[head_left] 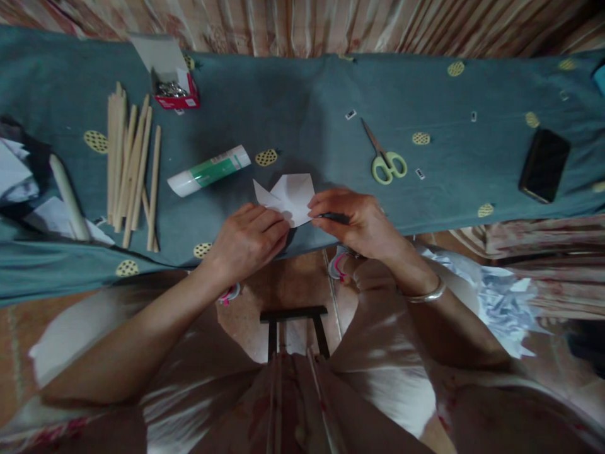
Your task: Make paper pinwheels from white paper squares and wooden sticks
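Note:
A small piece of white paper [295,192], folded or cut into pointed flaps, is held over the front edge of the table. My left hand [253,239] grips its lower left side, fingers closed on it. At its right edge, my right hand [352,217] pinches the paper between thumb and fingers. A thin dark shape shows between those fingers; I cannot make out what it is. Just behind my left hand lies a glue stick [210,170] with a green label. Scissors [386,161] with light green handles rest beyond my right hand.
Several thin wooden sticks [127,170] lie at the left, near an open red box [177,94] of small metal pieces. A black phone [544,165] is at the right. Crumpled paper [505,302] sits below on the right. A green cloth [293,113] covers the table.

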The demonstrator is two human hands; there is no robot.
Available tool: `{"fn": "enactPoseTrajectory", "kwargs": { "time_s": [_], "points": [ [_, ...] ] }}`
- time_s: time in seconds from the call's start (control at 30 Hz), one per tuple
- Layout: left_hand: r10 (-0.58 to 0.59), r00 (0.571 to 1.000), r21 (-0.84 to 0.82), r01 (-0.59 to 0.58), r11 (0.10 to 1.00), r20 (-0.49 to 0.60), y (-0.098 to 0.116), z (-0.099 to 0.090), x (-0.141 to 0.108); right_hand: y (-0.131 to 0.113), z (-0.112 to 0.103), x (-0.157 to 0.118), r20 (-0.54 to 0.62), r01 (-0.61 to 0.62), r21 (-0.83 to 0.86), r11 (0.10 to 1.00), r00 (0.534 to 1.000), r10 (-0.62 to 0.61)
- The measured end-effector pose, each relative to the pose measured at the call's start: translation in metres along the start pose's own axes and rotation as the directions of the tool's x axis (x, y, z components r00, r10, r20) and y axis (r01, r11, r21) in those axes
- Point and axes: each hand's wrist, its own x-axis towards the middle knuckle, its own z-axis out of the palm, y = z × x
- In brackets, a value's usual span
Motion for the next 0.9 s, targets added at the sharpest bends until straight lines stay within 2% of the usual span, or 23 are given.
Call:
{"fn": "enactPoseTrajectory", "kwargs": {
  "time_s": [0.17, 0.3, 0.53, 0.73, 0.9],
  "points": [
    [0.024, 1.0, -0.042, -0.024, 0.999, 0.01, 0.002, -0.002, 0.0, 0.002, -0.002, 0.002, 0.02, -0.093, 0.093, 0.991, 0.996, 0.092],
    [-0.001, 0.999, -0.075, 0.005, 0.997, 0.053, 0.003, -0.003, -0.001, 0.002, 0.001, 0.005, 0.062, -0.09, 0.147, 0.985, 0.995, 0.082],
    [-0.02, 0.998, -0.1, 0.027, 0.995, 0.066, 0.005, -0.004, -0.001, 0.003, 0.011, 0.01, 0.018, -0.054, 0.153, 0.987, 0.999, 0.052],
    [-0.05, 0.998, -0.134, 0.055, 0.989, 0.044, 0.005, -0.003, -0.002, 0.007, 0.005, 0.011, 0.079, -0.069, 0.111, 0.991, 0.995, 0.061],
    [-0.088, 0.996, -0.168, 0.089, 0.982, 0.011, 0.004, -0.001, -0.003, 0.01, 0.001, 0.01, 0.098, -0.106, 0.155, 0.982, 0.991, 0.091]
  ]
}}
